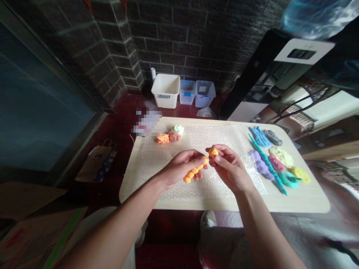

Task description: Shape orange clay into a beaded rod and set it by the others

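Note:
My left hand (187, 164) is closed on a lumpy strip of orange modelling clay (193, 172), which slants down and left below the thumb. Close by on the right, my right hand (228, 164) pinches a small orange clay piece (213, 152) between thumb and fingers. A narrow gap shows between the two pieces. Both hands are above a sheet of bubble wrap (221, 134) on the pale table (168, 205). Beyond my left hand lie an orange stringy clay lump (163, 138), a brownish-orange lump (175, 136) and a pale green one (178, 129).
On the table's right side are several clay lumps: blue (260, 136), grey (272, 137), purple (261, 165), pale yellow (281, 156) and others, beside a long teal strip (267, 164). Behind the table stand a white bin (165, 101) and two clear tubs (205, 99). A water dispenser (252, 86) rises at right.

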### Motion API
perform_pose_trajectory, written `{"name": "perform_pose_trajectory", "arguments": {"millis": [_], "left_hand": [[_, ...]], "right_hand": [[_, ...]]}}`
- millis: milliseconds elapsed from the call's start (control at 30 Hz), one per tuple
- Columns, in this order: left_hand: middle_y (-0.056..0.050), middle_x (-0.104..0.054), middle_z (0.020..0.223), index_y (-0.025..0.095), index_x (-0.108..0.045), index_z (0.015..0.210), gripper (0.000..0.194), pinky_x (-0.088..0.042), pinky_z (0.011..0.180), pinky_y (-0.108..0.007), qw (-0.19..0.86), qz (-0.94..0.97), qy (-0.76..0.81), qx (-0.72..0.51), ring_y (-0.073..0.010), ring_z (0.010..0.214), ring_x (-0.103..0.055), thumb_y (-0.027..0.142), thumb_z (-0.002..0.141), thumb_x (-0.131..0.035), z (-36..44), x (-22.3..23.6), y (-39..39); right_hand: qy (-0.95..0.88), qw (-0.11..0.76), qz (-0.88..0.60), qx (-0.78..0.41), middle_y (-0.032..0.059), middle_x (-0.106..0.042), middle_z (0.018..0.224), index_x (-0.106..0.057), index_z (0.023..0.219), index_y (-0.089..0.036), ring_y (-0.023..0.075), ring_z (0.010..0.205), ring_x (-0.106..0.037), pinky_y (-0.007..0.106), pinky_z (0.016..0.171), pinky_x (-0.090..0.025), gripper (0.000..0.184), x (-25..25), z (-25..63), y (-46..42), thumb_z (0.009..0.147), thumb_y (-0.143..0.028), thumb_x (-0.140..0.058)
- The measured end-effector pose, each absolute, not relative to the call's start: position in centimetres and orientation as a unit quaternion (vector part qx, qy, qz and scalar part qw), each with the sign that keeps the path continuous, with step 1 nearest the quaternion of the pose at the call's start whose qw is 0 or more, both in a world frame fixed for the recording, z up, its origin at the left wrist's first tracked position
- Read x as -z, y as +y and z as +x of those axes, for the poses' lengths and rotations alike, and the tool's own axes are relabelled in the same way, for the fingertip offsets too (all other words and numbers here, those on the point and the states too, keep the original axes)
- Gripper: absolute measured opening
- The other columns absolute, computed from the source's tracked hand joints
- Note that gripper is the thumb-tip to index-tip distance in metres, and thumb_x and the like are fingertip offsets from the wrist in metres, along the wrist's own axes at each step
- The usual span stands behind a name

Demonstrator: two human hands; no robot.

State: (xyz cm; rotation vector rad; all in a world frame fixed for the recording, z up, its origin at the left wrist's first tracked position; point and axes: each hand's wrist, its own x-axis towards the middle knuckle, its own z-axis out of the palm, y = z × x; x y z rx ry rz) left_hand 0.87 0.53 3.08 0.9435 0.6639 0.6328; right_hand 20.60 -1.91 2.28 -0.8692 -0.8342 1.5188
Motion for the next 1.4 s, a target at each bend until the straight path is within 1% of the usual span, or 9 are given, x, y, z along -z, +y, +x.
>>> {"name": "perform_pose_trajectory", "arguments": {"millis": [167,267,367,500,633,733,933,1167,1400], "left_hand": [[-0.011,-0.074,0.11,0.016,-0.072,0.105,0.037,-0.052,0.06,-0.024,0.786,0.438,0.328,-0.287,-0.0118,0.067,-0.069,0.05,0.09,-0.074,0.8,-2.8,0.6],[-0.011,-0.075,0.107,0.016,-0.072,0.108,0.038,-0.053,0.06,-0.024,0.784,0.437,0.33,-0.294,-0.0118,0.067,-0.069,0.05,0.09,-0.074,0.8,-2.7,0.7],[-0.01,-0.076,0.103,0.017,-0.071,0.111,0.039,-0.052,0.06,-0.024,0.782,0.436,0.33,-0.3,-0.0123,0.068,-0.069,0.049,0.09,-0.075,0.8,-2.8,0.7],[-0.01,-0.076,0.102,0.016,-0.071,0.108,0.039,-0.052,0.059,-0.024,0.78,0.433,0.337,-0.3,-0.0127,0.067,-0.069,0.049,0.088,-0.077,0.9,-2.9,0.7],[-0.011,-0.074,0.105,0.015,-0.071,0.11,0.039,-0.051,0.06,-0.024,0.778,0.435,0.338,-0.302,-0.0118,0.068,-0.068,0.048,0.089,-0.076,0.9,-3.0,0.7],[-0.01,-0.074,0.105,0.015,-0.071,0.111,0.038,-0.05,0.061,-0.023,0.776,0.44,0.334,-0.304,-0.0104,0.068,-0.066,0.045,0.089,-0.077,0.9,-2.9,0.8],[-0.01,-0.074,0.105,0.015,-0.071,0.11,0.038,-0.05,0.062,-0.024,0.777,0.443,0.333,-0.299,-0.0107,0.068,-0.066,0.046,0.089,-0.076,0.7,-2.9,0.8],[-0.009,-0.074,0.101,0.015,-0.073,0.109,0.038,-0.049,0.062,-0.025,0.778,0.438,0.332,-0.304,-0.0107,0.067,-0.065,0.046,0.087,-0.078,0.8,-3.0,0.7],[-0.008,-0.074,0.099,0.015,-0.075,0.106,0.033,-0.049,0.062,-0.024,0.777,0.442,0.329,-0.306,-0.0096,0.066,-0.063,0.043,0.089,-0.077,0.9,-2.9,0.7]], "right_hand": [[-0.398,0.575,-0.395,-0.596,0.0027,-0.077,0.099,-0.082,0.1,-0.027,0.0132,0.076,-0.061,0.028,0.072,-0.053,0.025,-2.7,20.8,-2.0,0.076,-0.024,-0.091],[-0.412,0.571,-0.4,-0.586,0.0011,-0.074,0.091,-0.083,0.103,-0.027,0.0138,0.077,-0.062,0.029,0.074,-0.054,0.027,-2.6,21.0,-2.0,0.077,-0.023,-0.09],[-0.421,0.57,-0.401,-0.581,0.0014,-0.075,0.094,-0.082,0.107,-0.029,0.015,0.08,-0.064,0.03,0.076,-0.056,0.031,-2.3,21.1,-2.1,0.078,-0.025,-0.09],[-0.446,0.562,-0.407,-0.566,0.0015,-0.077,0.096,-0.082,0.106,-0.03,0.0173,0.084,-0.067,0.034,0.08,-0.058,0.027,-1.8,21.2,-2.0,0.08,-0.026,-0.089],[-0.456,0.559,-0.409,-0.558,0.0019,-0.078,0.101,-0.082,0.107,-0.029,0.0178,0.089,-0.069,0.034,0.084,-0.058,0.027,-1.4,21.4,-2.0,0.081,-0.024,-0.088],[-0.454,0.559,-0.406,-0.563,0.0021,-0.079,0.101,-0.082,0.107,-0.029,0.0166,0.086,-0.069,0.033,0.082,-0.058,0.027,-1.5,21.3,-2.0,0.082,-0.023,-0.087],[-0.433,0.578,-0.417,-0.552,0.0024,-0.079,0.096,-0.083,0.103,-0.027,0.0142,0.075,-0.064,0.029,0.07,-0.055,0.023,-1.7,20.9,-2.0,0.08,-0.026,-0.088],[-0.452,0.565,-0.411,-0.555,0.003,-0.08,0.098,-0.083,0.103,-0.028,0.0168,0.081,-0.069,0.034,0.078,-0.059,0.023,-1.4,21.1,-2.0,0.081,-0.024,-0.088],[-0.461,0.556,-0.406,-0.56,0.0033,-0.08,0.095,-0.083,0.103,-0.026,0.0162,0.081,-0.071,0.033,0.08,-0.06,0.02,-1.3,21.1,-2.0,0.083,-0.024,-0.087]]}}
